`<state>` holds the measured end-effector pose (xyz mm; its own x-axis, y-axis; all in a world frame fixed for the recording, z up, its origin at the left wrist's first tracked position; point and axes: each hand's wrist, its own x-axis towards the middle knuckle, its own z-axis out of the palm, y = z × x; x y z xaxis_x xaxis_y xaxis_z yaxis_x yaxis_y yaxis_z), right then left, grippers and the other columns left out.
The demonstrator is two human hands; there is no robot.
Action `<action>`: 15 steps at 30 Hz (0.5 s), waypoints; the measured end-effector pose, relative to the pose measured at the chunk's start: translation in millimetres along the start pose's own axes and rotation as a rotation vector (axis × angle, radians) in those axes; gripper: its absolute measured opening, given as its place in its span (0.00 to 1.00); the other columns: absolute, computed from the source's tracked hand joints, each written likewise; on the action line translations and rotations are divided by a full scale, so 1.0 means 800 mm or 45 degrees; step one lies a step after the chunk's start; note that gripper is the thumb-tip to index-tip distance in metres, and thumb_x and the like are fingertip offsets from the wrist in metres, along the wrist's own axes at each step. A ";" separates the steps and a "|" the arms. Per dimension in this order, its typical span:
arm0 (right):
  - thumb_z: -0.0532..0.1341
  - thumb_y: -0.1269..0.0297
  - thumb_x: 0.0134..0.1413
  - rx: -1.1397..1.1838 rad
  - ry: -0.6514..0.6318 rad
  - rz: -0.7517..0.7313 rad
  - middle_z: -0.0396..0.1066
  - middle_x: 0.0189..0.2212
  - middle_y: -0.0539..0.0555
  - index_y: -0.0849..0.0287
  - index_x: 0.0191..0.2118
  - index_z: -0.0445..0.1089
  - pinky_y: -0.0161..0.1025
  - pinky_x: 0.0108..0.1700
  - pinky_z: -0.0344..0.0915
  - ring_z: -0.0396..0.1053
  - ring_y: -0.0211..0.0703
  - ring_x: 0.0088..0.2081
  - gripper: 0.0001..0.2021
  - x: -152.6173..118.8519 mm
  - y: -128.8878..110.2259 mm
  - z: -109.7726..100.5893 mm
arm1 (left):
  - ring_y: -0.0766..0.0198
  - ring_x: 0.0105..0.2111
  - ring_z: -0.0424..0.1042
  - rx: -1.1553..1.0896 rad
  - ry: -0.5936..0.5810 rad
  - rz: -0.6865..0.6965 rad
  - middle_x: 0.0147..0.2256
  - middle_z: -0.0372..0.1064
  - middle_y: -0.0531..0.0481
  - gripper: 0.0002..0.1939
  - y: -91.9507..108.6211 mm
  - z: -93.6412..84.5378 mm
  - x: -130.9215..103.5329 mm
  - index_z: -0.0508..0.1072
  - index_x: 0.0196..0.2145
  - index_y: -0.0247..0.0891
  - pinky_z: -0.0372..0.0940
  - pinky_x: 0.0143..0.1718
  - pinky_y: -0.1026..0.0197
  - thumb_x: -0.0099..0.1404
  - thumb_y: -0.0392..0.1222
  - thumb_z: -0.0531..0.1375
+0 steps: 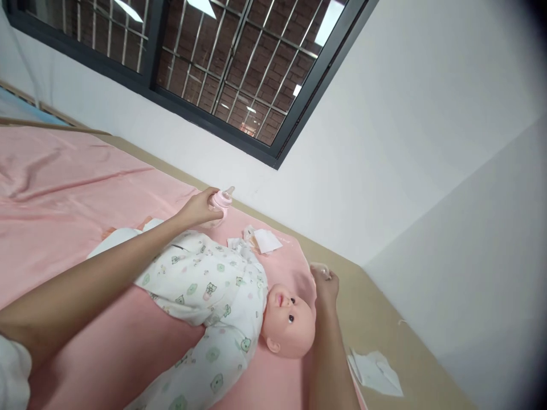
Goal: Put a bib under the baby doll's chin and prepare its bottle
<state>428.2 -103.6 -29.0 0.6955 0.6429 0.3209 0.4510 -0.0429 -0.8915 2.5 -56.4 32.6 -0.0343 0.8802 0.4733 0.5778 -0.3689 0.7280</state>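
My left hand [200, 208] is wrapped round a baby bottle [221, 199] with a pink collar and a clear teat tilted up to the right. It is beyond the doll's body. My right hand [328, 283], beyond the doll's head, is closed on a small clear cap [320, 270], partly hidden by the fingers. Between my arms a baby doll [213, 279] lies on its back in a white suit with green animal prints, its head to the right. My left forearm passes over its legs.
A pink sheet [171, 336] covers much of the tan bed surface [376, 307]. White tissue [267, 241] lies by the doll's sleeve, and another folded white tissue [376, 373] is at the lower right. Behind are a white wall [363, 142] and a dark-framed barred window [273, 151].
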 end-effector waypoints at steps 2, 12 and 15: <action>0.68 0.50 0.28 0.170 0.045 0.037 0.69 0.40 0.58 0.62 0.46 0.60 0.43 0.44 0.68 0.69 0.47 0.41 0.35 -0.004 -0.039 -0.006 | 0.56 0.47 0.70 -0.037 -0.018 0.093 0.48 0.71 0.53 0.31 0.027 -0.001 -0.012 0.65 0.53 0.43 0.63 0.46 0.62 0.50 0.45 0.60; 0.68 0.51 0.44 0.562 -0.580 -0.535 0.69 0.45 0.54 0.50 0.56 0.58 0.43 0.49 0.67 0.69 0.42 0.45 0.33 -0.137 -0.218 -0.023 | 0.53 0.45 0.70 0.256 -0.056 0.788 0.49 0.72 0.44 0.28 0.103 -0.010 -0.068 0.63 0.54 0.38 0.47 0.49 0.51 0.56 0.46 0.57; 0.68 0.52 0.45 0.555 -0.673 -0.605 0.69 0.43 0.53 0.51 0.51 0.61 0.40 0.46 0.68 0.68 0.42 0.44 0.27 -0.169 -0.231 -0.017 | 0.53 0.47 0.70 0.314 -0.061 0.926 0.48 0.72 0.43 0.28 0.110 -0.010 -0.077 0.63 0.55 0.37 0.47 0.49 0.51 0.58 0.45 0.58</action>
<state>258.1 -193.1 96.9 0.0827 0.7966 0.5988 0.2974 0.5537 -0.7778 49.3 -145.3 71.7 0.4559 0.4559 0.7644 0.6068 -0.7875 0.1078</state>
